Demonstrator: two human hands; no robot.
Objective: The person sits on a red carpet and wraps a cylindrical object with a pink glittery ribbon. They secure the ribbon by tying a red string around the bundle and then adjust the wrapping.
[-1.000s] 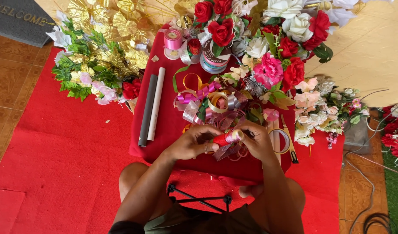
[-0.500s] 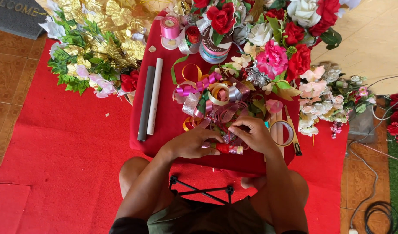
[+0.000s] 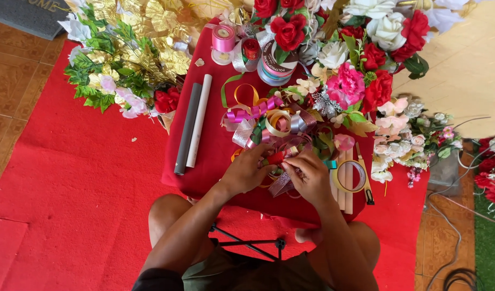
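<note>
Both hands (image 3: 280, 175) pinch a red ribbon piece (image 3: 275, 158), lying roughly left-right.

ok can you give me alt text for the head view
Seen from above, a seated person's left hand and right hand work a small red piece among loose ribbons on a red-covered table. Two rolled tubes lie to the left, a tape ring to the right, with ribbon spools and artificial flowers behind.
</note>
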